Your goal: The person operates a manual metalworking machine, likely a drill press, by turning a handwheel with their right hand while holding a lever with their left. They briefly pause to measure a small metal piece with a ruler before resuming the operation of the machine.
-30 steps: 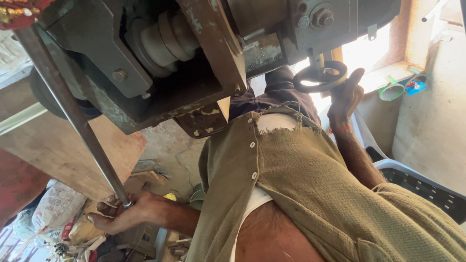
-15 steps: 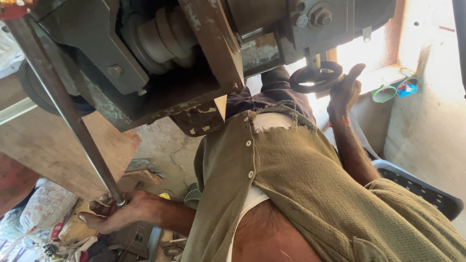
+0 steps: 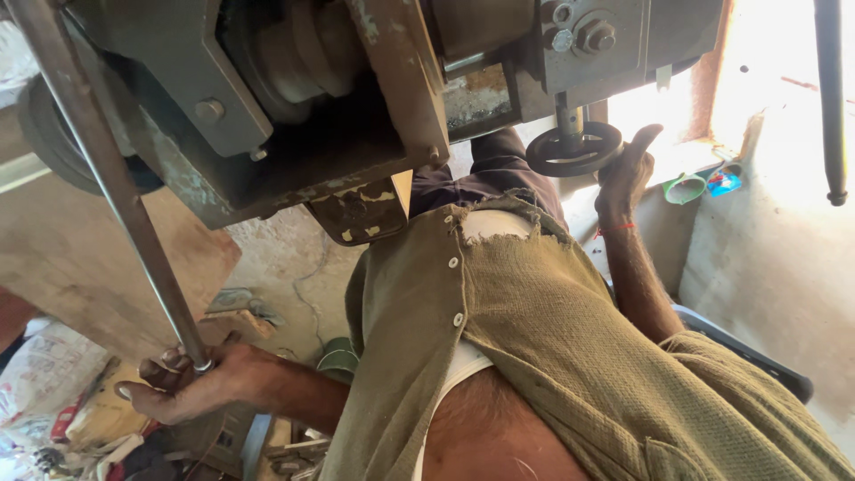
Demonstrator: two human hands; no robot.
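My left hand [image 3: 191, 385] is closed around the lower end of a long steel lever rod [image 3: 125, 214] that slants up to the top left of a heavy grey machine [image 3: 294, 116]. My right hand [image 3: 623, 174] reaches up to a small black handwheel [image 3: 574, 147] under the machine's bolted right block, fingers on its rim and thumb raised. My olive button shirt [image 3: 552, 338], torn at the collar, fills the lower middle.
A wooden board [image 3: 98, 267] leans at the left. Bags, rags and scrap [image 3: 62, 401] lie on the floor below my left hand. A concrete ledge with a green cup [image 3: 684, 189] sits by the bright window. A dark bar [image 3: 830, 98] hangs at the far right.
My left hand and the rod's lower end have shifted a little to the left. My right hand stays at the handwheel.
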